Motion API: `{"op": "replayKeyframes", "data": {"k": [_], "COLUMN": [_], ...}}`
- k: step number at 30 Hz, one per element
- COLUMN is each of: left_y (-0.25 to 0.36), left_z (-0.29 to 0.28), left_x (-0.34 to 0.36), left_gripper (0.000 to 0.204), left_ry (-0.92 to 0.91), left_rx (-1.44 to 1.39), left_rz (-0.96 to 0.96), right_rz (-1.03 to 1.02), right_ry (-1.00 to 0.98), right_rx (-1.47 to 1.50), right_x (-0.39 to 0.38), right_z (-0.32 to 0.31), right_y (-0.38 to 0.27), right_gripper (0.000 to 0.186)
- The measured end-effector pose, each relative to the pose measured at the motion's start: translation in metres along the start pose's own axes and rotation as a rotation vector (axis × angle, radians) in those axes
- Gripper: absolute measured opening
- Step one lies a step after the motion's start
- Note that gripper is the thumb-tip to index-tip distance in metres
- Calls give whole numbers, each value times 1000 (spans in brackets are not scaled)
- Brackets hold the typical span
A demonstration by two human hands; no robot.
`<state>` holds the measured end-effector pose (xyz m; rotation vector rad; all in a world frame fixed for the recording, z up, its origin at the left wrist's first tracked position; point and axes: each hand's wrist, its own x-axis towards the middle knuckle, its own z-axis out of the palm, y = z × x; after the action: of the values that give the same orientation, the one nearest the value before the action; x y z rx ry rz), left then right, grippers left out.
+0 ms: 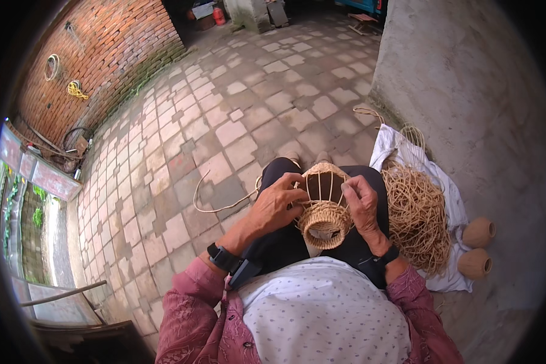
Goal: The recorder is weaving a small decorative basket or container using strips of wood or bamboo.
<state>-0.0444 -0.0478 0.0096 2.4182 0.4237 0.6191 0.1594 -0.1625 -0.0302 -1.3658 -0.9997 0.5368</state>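
A small tan woven cord basket [325,213] lies on my lap between my knees. Its tightly coiled round opening faces me, while thin upright strands span the open, dark middle up to a woven far band. My left hand [279,200] is closed on the basket's left side, fingers curled at the strands. On the other side my right hand [363,203] is closed with thumb and forefinger pinched at the basket's edge; any loose strand between them is hidden. A long tan cord [227,207] trails from beside my left knee onto the paving.
Right of my leg, a heap of tan cord [415,212] rests on a white cloth [457,200]. Two brown pots [479,232] stand beyond it. A grey wall [467,91] rises at the right, a brick wall [109,42] at the far left. Paving stones cover the ground ahead.
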Motion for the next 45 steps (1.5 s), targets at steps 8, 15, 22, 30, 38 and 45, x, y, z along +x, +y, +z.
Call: {"op": "replayKeyframes", "data": {"k": [8, 15, 22, 30, 38, 45], "left_y": [-12, -12, 4, -5, 45, 32], "left_z": [6, 7, -1, 15, 6, -6], "left_x": [-17, -4, -6, -6, 9, 19], "left_gripper": [15, 15, 25, 21, 15, 15], "left_ry": [207, 200, -29, -80, 172, 65], "left_rx": [145, 183, 160, -156, -120, 8], "left_rz": [-5, 136, -150, -360, -76, -239], "right_rz": [2, 20, 8, -19, 200, 280], "right_ry": [-24, -30, -28, 18, 187, 55], "right_rx": [32, 26, 8, 1, 302, 362], "right_x": [0, 0, 0, -1, -1, -11], "right_z": [0, -2, -3, 1, -8, -22], "right_y": [-1, -1, -2, 5, 11, 16], "right_gripper": [12, 13, 13, 13, 14, 5]}}
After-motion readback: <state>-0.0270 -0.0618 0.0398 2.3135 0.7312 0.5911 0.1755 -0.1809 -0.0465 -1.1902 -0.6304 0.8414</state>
